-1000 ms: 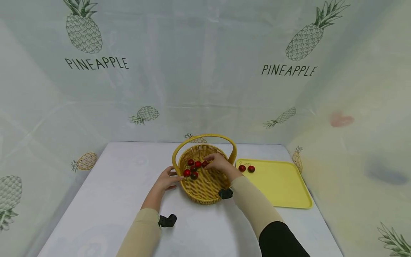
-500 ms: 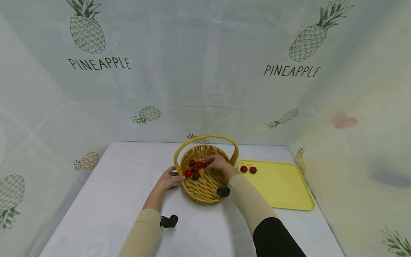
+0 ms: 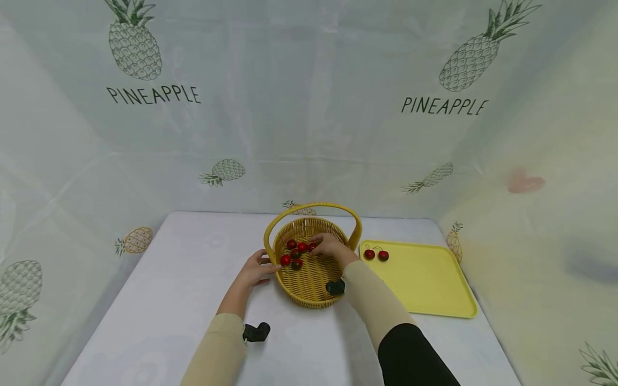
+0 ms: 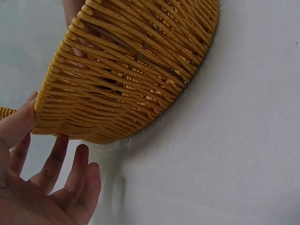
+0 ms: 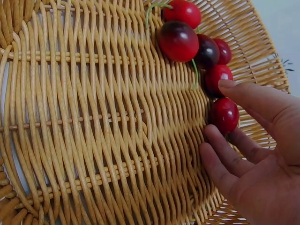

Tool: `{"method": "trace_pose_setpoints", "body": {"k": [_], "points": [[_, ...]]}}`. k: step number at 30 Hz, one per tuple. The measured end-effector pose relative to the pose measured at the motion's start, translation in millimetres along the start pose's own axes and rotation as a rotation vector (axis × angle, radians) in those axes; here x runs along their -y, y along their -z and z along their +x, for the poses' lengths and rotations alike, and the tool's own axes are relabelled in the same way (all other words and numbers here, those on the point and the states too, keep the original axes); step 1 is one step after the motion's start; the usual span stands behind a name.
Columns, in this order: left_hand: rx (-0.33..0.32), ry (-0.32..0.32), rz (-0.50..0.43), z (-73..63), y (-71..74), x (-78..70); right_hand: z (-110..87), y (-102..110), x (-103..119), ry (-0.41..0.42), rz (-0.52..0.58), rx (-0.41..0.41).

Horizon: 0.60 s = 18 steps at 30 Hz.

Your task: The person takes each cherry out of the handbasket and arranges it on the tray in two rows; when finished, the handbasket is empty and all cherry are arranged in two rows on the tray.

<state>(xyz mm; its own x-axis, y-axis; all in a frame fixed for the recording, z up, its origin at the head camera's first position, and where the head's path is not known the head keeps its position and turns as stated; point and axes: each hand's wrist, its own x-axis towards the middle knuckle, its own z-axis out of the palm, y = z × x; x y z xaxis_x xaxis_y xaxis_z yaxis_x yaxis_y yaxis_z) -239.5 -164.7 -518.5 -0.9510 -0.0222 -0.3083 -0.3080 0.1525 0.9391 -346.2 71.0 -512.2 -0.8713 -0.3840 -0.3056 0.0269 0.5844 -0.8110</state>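
A yellow wicker basket (image 3: 309,284) with an arched handle (image 3: 321,205) stands on the table, slightly tilted. Several red cherries (image 3: 296,253) lie along its inner left and back side. My left hand (image 3: 252,269) holds the basket's left rim near the handle's foot, thumb over the rim; its other fingers spread beside the wall (image 4: 122,84). Inside the basket is my right hand (image 3: 330,247), loosely bent. In the right wrist view its thumb touches one cherry (image 5: 217,77), and the fingers lie beside a lower cherry (image 5: 225,115), with no firm grip visible.
To the right of the basket lies a yellow tray (image 3: 425,284), with two stemmed cherries (image 3: 376,254) at its back left corner. The white table (image 3: 207,241) meets a pineapple-printed curtain (image 3: 309,134) behind. My right forearm crosses in front of the tray's left edge.
The head view has shifted slightly, so the scene sits a little further right. Both hands, the basket and the cherries keep nearly the same places relative to each other.
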Motion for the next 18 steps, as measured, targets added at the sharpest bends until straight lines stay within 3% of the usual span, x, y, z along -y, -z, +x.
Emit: {"method": "trace_pose_setpoints", "body": {"k": [18], "points": [[-0.012,-0.008,-0.004,-0.1,-1.4,1.0,-0.5,-0.1,1.6,-0.001,-0.001,-0.011]]}}
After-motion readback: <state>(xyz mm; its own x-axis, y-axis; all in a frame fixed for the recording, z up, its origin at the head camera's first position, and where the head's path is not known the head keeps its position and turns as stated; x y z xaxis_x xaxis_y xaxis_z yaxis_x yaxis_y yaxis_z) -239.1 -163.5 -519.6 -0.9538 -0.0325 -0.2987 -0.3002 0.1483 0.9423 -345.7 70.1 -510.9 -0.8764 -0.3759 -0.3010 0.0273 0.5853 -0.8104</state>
